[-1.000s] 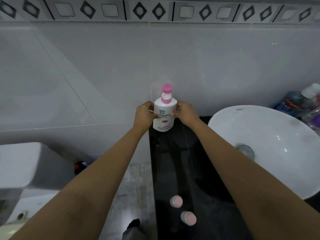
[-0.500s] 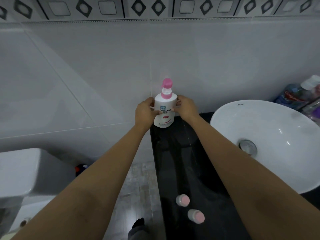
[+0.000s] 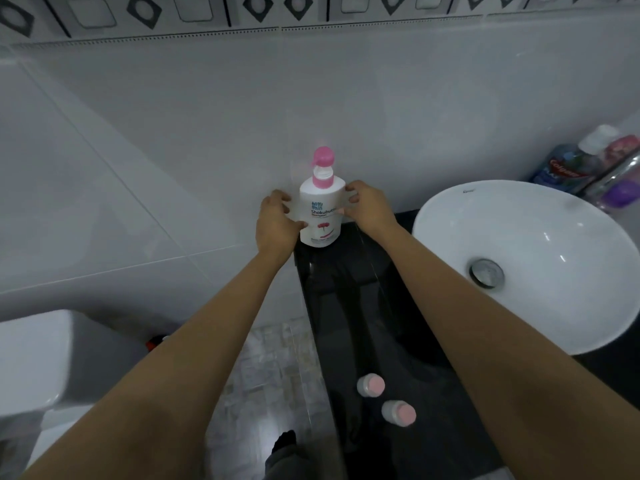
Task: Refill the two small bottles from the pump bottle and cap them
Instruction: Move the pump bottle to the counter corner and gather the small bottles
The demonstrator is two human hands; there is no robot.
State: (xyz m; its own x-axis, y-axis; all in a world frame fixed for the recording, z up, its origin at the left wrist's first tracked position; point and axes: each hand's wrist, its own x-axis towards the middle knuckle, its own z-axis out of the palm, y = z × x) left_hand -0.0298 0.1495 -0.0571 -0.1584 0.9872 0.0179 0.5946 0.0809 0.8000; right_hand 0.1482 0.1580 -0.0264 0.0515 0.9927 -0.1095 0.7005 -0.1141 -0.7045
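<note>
A white pump bottle (image 3: pixel 321 209) with a pink pump head stands upright at the far end of the black counter (image 3: pixel 349 306), against the wall. My left hand (image 3: pixel 275 225) grips its left side and my right hand (image 3: pixel 365 206) its right side. Two small white bottles with pink caps stand near the front of the counter, one (image 3: pixel 370 385) slightly farther away, the other (image 3: pixel 399 413) closer to me. Both small bottles have their caps on.
A white basin (image 3: pixel 540 258) with a metal drain sits on the counter to the right. A mouthwash bottle (image 3: pixel 568 166) and other toiletries stand behind it by the tap. A toilet cistern (image 3: pixel 52 362) is at lower left, tiled floor below.
The pump bottle has come down to rest on the counter's far end, both hands still on its sides. The view has shifted slightly.
</note>
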